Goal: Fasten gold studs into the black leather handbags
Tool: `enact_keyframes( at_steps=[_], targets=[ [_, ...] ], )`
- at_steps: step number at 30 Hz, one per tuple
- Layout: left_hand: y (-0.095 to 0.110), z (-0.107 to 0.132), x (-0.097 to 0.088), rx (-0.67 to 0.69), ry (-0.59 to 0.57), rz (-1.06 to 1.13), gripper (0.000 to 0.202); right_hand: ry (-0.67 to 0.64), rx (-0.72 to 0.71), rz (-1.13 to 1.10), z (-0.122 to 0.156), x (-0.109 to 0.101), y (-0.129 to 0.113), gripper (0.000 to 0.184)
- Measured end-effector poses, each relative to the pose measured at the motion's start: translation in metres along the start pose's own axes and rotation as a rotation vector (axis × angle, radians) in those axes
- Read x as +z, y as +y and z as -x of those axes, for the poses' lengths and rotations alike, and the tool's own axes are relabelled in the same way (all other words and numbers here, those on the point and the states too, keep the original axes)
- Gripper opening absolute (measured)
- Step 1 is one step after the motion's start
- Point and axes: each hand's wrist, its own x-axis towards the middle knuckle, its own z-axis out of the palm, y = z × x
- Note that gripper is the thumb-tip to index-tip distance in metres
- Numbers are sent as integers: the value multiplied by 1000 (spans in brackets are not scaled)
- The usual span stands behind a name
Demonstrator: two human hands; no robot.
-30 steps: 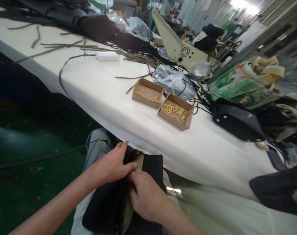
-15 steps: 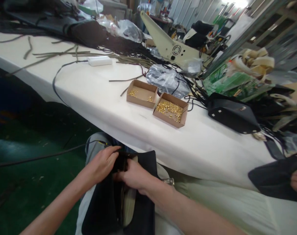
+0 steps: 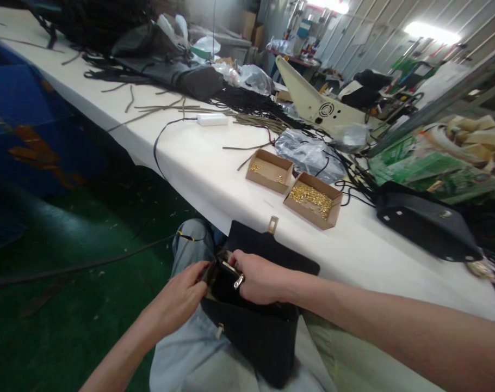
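A black quilted handbag rests on my lap, its flap lifted up against the table edge with a metal clasp plate at the top. My left hand pinches the bag's left end. My right hand is curled over the bag's open top edge, gripping it beside a small silver ring fitting. Both hands are closed on the bag.
On the white table stand two cardboard trays of small gold fittings, a plastic bag, loose straps and cords, a white box, another black bag and green packets. Green floor lies at the left.
The bag has been turned round on my lap, its flap now raised toward the table. My hands shifted from its middle seam to its top edge. The view swung left.
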Motion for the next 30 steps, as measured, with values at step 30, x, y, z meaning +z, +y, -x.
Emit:
enact_keyframes(
  at_steps=[30],
  targets=[
    [-28, -16, 50, 9, 213, 260, 16, 284, 1, -145, 50, 60, 52, 24]
  ],
)
